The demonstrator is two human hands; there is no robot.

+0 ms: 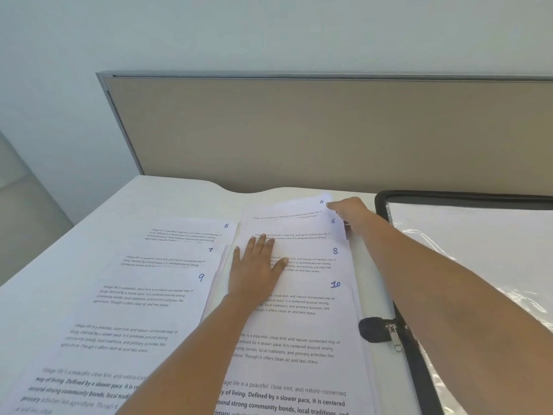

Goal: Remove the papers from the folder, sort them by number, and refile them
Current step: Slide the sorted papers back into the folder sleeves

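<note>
Two staggered rows of numbered white papers lie on the white desk [179,199]. The left row shows sheets 5 [194,230], 7 [179,256] and 9 [149,292]. The right row shows sheets 4 [287,209], 6 [302,229], 8 [314,259] and 10 [299,324]. My left hand [257,265] presses flat with straight fingers on the right row, over sheets 6 and 8. My right hand [348,212] pinches the top right corner of sheet 4, which curls up a little. The black zip folder [419,369] lies open at the right, with clear plastic sleeves [478,250] inside.
A beige partition [329,130] with a grey frame stands along the desk's back edge. The folder's zipper pull [395,339] lies next to the right row. Bare desk shows at the far left and behind the papers.
</note>
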